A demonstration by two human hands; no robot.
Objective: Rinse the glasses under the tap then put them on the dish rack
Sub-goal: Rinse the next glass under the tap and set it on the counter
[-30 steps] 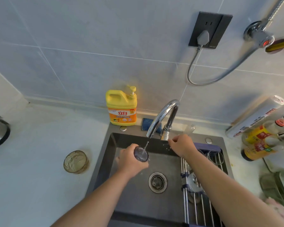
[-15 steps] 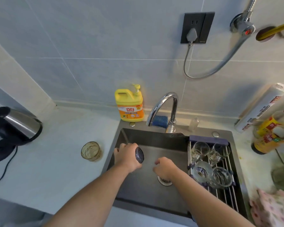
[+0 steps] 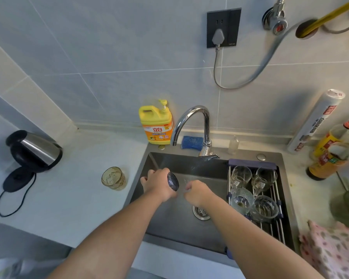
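The left hand [image 3: 157,184] held a dark glass [image 3: 173,181] tipped on its side over the sink [image 3: 169,218], its grip wrapped firmly round the glass, in front of and below the tap [image 3: 191,119]. The right hand [image 3: 197,193] hung just beside that glass with curled fingers, and whether its grip held anything could not be told. Four clear glasses [image 3: 241,175] stood on the dish rack [image 3: 274,226] across the sink's right side, and an amber glass [image 3: 113,178] stood on the table [image 3: 69,198] left of the sink.
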